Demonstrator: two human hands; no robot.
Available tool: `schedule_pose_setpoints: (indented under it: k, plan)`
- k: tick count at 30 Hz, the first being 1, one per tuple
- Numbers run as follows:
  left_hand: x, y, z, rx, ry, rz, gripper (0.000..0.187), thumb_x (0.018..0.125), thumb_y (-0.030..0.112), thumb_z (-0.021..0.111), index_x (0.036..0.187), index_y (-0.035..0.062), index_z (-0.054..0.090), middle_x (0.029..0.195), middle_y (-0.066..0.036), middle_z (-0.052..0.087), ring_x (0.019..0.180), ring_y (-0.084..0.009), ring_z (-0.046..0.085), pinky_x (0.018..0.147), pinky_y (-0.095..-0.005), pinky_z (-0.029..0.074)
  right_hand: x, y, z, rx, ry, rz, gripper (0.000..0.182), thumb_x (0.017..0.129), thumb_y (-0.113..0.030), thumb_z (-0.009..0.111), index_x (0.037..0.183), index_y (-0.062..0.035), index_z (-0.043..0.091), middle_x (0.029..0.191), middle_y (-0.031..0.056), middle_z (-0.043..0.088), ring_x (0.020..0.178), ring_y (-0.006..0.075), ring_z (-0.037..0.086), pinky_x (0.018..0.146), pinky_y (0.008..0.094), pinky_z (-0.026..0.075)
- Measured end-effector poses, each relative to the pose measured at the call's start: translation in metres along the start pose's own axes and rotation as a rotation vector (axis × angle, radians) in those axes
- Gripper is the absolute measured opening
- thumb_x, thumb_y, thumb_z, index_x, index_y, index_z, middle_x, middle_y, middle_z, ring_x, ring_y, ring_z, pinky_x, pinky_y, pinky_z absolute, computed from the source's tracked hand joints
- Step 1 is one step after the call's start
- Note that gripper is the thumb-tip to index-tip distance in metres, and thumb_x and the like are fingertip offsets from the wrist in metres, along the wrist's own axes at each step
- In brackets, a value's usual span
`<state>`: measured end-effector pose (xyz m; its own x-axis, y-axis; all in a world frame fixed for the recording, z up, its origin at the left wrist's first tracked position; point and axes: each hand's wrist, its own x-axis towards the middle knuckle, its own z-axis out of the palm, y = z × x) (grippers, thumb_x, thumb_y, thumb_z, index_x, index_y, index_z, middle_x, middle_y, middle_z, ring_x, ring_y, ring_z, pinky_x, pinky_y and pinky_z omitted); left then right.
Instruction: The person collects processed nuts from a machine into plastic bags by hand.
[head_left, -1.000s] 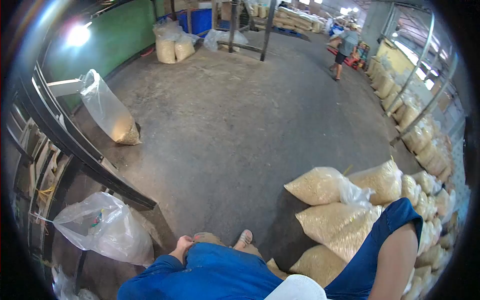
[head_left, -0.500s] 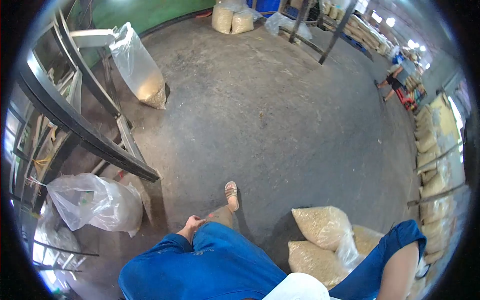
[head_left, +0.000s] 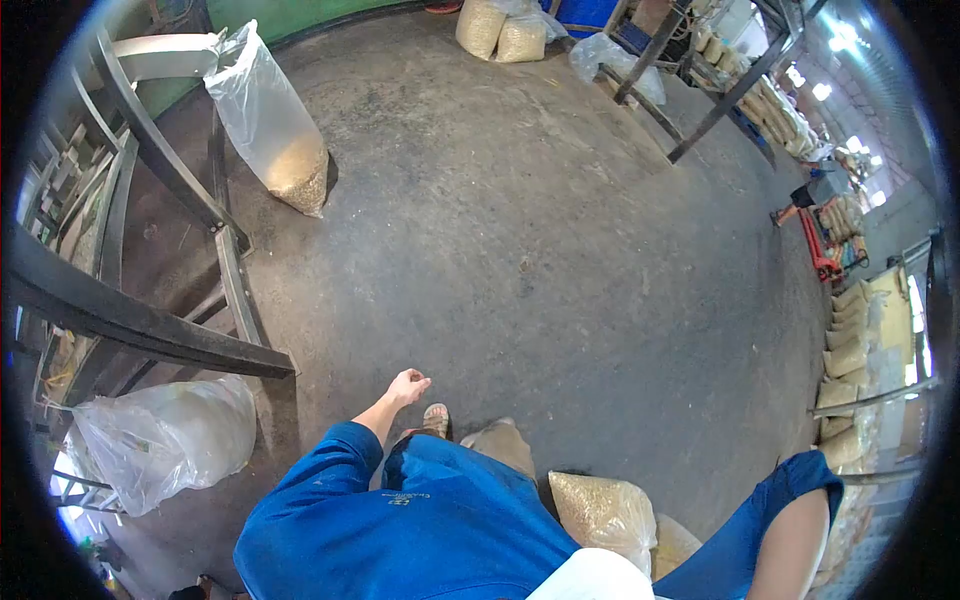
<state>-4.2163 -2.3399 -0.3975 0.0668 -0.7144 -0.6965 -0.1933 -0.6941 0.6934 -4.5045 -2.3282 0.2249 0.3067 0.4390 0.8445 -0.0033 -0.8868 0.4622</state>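
Left hand (head_left: 408, 384) empty, loosely curled, fingers pointing forward.

Probably warehouse, stacked grain sacks (head_left: 848, 345), concrete floor (head_left: 520, 230)

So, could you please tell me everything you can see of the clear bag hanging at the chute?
The clear bag is a tall, transparent plastic sack, its open mouth drawn up to a pale metal chute. It leans to one side, its base on the concrete floor. Only the bottom holds tan, grain-like material; the rest is slack. No hand touches it.
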Motion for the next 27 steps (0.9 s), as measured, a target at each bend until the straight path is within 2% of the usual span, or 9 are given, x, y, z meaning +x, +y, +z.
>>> schedule_pose_setpoints:
  k: [9, 13, 15, 17, 20, 21, 22, 25, 27]
  plan:
    - [0.091, 0.028, -0.013, 0.011, 0.099, -0.233, 0.033, 0.084, 0.028, 0.063, 0.103, 0.0013, 0.059, 0.077, -0.007, 0.065, 0.06, -0.0156, 0.06, 0.054, -0.0296, 0.049, -0.131, 0.165, -0.021, 0.077, 0.163, -0.046, 0.036, 0.087, -0.031, 0.047, 0.105, -0.002, 0.058, 0.101, 0.0126, 0.059, 0.095, 0.0234, 0.056, 0.085, 0.0389, 0.045]
    - [0.109, 0.056, 0.002, -0.084, 0.383, -0.413, 0.033, 0.079, 0.03, 0.062, 0.096, 0.0012, 0.065, 0.081, -0.01, 0.068, 0.064, -0.0183, 0.064, 0.058, -0.0334, 0.052, -0.223, 0.277, -0.039, 0.008, 0.343, -0.037, 0.037, 0.088, -0.032, 0.046, 0.106, -0.0016, 0.058, 0.103, 0.0132, 0.059, 0.096, 0.0239, 0.056, 0.086, 0.0395, 0.045]
    - [0.138, 0.054, 0.012, -0.097, 0.423, -0.309, 0.035, 0.077, 0.031, 0.064, 0.096, 0.0013, 0.066, 0.087, -0.013, 0.069, 0.074, -0.0209, 0.066, 0.068, -0.0352, 0.053, -0.307, 0.34, -0.035, -0.168, 0.478, 0.193, 0.038, 0.089, -0.032, 0.045, 0.106, -0.0014, 0.058, 0.103, 0.0135, 0.059, 0.097, 0.0241, 0.056, 0.087, 0.0397, 0.045]
    - [0.148, 0.096, 0.032, 0.01, 0.598, -0.272, 0.038, 0.076, 0.031, 0.066, 0.099, 0.0018, 0.066, 0.095, -0.016, 0.068, 0.089, -0.0231, 0.065, 0.081, -0.0355, 0.051, -0.434, 0.395, 0.005, -0.373, 0.465, 0.94, 0.038, 0.089, -0.032, 0.044, 0.107, -0.0012, 0.058, 0.104, 0.0138, 0.059, 0.097, 0.0244, 0.056, 0.087, 0.04, 0.045]
    - [0.149, 0.15, 0.044, -0.294, 0.721, -0.301, 0.036, 0.077, 0.031, 0.065, 0.098, 0.001, 0.067, 0.095, -0.015, 0.068, 0.091, -0.0224, 0.064, 0.083, -0.0342, 0.049, -0.739, 0.356, 0.124, 0.242, 0.114, 2.414, 0.045, 0.093, -0.043, 0.048, 0.109, -0.0023, 0.061, 0.116, 0.0104, 0.06, 0.105, 0.0185, 0.052, 0.091, 0.0371, 0.041]
    - [0.162, 0.154, 0.043, -0.401, 0.749, -0.294, 0.035, 0.078, 0.029, 0.064, 0.097, 0.0002, 0.066, 0.093, -0.014, 0.069, 0.088, -0.0216, 0.064, 0.081, -0.0337, 0.05, -0.763, 0.321, 0.151, 0.363, -0.293, 2.491, 0.043, 0.091, -0.041, 0.053, 0.102, -0.0007, 0.064, 0.106, 0.0103, 0.065, 0.1, 0.0166, 0.056, 0.089, 0.0365, 0.044]
    - [0.18, 0.144, 0.043, -0.395, 0.789, -0.282, 0.032, 0.079, 0.026, 0.063, 0.096, -0.0011, 0.066, 0.088, -0.013, 0.068, 0.078, -0.0197, 0.064, 0.073, -0.0327, 0.051, -0.801, 0.277, 0.177, 0.501, -0.603, 2.163, 0.038, 0.088, -0.037, 0.06, 0.094, -0.0001, 0.066, 0.098, 0.0108, 0.068, 0.093, 0.0184, 0.06, 0.085, 0.0354, 0.047]
    - [0.186, 0.181, 0.04, -0.656, 0.758, -0.342, 0.032, 0.079, 0.024, 0.063, 0.099, -0.0009, 0.065, 0.085, -0.012, 0.068, 0.071, -0.0184, 0.063, 0.063, -0.0323, 0.051, -0.875, 0.188, 0.199, 0.845, -1.229, 2.162, 0.043, 0.084, -0.037, 0.066, 0.108, -0.0017, 0.066, 0.107, 0.0149, 0.066, 0.1, 0.0253, 0.061, 0.086, 0.0387, 0.048]
    - [0.21, 0.181, 0.048, -0.786, 0.79, -0.36, 0.032, 0.079, 0.024, 0.063, 0.101, 0.0008, 0.063, 0.08, -0.011, 0.066, 0.062, -0.0173, 0.061, 0.055, -0.031, 0.05, -0.925, 0.167, 0.188, 0.885, -1.809, 2.454, 0.05, 0.081, -0.041, 0.068, 0.109, -0.0003, 0.065, 0.109, 0.0167, 0.065, 0.095, 0.0279, 0.062, 0.077, 0.0416, 0.05]
